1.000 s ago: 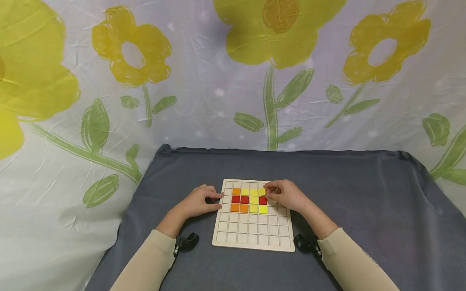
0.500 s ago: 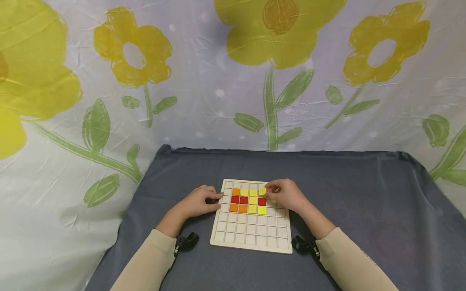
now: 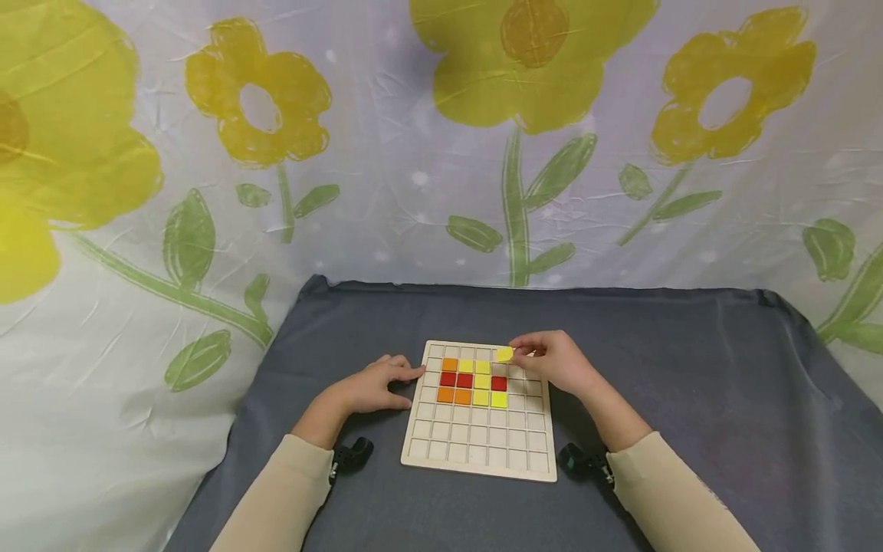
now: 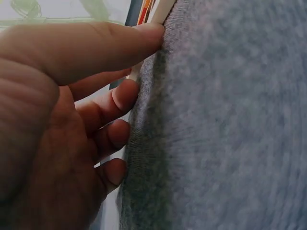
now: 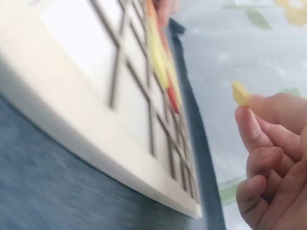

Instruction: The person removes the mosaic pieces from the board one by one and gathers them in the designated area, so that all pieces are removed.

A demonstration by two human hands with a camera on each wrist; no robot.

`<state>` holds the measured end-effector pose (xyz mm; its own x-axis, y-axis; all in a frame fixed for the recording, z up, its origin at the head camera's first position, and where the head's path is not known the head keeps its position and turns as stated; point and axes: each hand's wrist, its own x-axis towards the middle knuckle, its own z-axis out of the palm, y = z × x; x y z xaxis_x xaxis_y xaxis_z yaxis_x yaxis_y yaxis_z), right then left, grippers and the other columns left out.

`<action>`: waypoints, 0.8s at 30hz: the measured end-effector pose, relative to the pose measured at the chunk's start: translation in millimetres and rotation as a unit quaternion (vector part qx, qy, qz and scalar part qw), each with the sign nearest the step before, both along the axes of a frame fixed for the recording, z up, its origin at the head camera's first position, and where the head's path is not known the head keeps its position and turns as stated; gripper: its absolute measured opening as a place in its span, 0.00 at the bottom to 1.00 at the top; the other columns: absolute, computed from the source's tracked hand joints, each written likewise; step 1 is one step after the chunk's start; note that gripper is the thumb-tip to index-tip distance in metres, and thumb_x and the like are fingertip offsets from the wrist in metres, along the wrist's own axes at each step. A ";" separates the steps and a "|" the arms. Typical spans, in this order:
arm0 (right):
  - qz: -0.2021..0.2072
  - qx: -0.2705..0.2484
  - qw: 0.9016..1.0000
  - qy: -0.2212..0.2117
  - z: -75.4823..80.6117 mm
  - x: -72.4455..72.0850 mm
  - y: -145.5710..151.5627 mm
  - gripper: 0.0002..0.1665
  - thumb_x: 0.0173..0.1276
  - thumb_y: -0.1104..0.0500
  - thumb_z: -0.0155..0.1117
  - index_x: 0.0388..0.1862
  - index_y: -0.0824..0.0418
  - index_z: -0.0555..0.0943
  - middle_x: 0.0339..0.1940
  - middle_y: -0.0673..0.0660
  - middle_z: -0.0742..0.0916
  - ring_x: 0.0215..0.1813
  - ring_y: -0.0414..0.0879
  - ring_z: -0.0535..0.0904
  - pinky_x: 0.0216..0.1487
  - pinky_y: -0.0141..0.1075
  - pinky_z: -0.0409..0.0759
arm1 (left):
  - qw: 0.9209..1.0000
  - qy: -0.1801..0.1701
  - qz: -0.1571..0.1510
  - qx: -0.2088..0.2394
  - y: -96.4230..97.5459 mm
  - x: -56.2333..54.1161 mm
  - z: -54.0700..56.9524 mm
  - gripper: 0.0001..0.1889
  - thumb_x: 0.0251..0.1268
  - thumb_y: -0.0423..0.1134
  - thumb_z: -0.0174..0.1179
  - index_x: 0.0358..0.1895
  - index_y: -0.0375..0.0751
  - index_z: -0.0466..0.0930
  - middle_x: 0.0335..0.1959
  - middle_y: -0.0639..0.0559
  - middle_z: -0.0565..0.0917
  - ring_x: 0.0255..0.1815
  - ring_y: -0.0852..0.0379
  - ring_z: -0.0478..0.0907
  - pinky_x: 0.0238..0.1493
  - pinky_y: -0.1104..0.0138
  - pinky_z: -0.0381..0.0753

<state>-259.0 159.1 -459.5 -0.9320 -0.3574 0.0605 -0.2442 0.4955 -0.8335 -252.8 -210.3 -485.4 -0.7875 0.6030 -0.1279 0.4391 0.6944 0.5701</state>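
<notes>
A pale wooden grid board (image 3: 478, 469) lies on the dark cloth, slightly turned. My right hand (image 3: 559, 360) pinches a small yellow square tile (image 3: 504, 354) between thumb and index finger over the board's far right part. In the right wrist view that tile (image 5: 241, 94) is tilted and held up above the board. My left hand (image 3: 375, 386) is at the board's left edge, index fingertip on the rim and thumb close by it; the other fingers are loosely bent. Orange tiles (image 3: 444, 395), red tiles (image 3: 464, 380) and yellow tiles (image 3: 481, 382) fill several cells near the board's middle.
A dark grey cloth (image 3: 655, 337) covers the table around the board. Behind stands a white curtain (image 3: 386, 153) printed with yellow flowers. Black wrist cameras (image 3: 352, 456) sit by both cuffs, the right one close to the board's right edge.
My right hand has picked the yellow tile out of the top row's right end and moved it up and slightly right, baring that cell. The left hand stays at the edge.
</notes>
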 end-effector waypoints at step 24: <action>-0.069 -0.038 0.997 -0.010 47.3 6.3 72.7 0.21 0.71 0.57 0.72 0.58 0.65 0.85 0.43 0.58 0.89 0.44 0.49 0.85 0.46 0.39 0.82 | 0.999 0.028 0.021 -0.004 7.7 4.0 -0.6 0.36 0.61 0.45 0.75 0.72 0.43 0.74 0.42 0.56 0.73 0.40 0.55 0.63 0.40 0.62 0.66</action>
